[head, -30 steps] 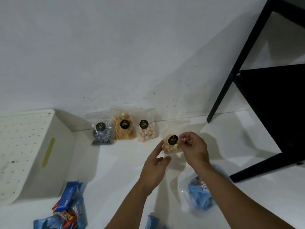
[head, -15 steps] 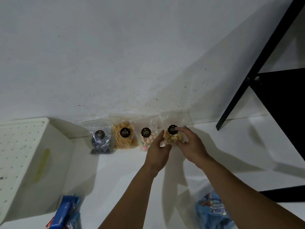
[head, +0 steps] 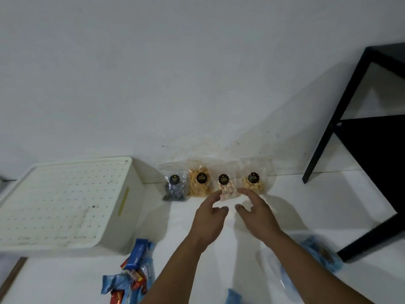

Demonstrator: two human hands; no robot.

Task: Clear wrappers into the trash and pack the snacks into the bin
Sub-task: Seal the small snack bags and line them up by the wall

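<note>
Ahead, 4 snack bags [head: 223,182] lean in a row against the wall beside a white bin [head: 65,205]. Left hand [head: 209,218] and right hand [head: 256,213] hover just before them, fingers loosely spread, holding nothing.

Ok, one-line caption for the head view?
Both open hands, left hand and right hand, hover before four clear snack bags lined against the wall beside the white bin.
</note>
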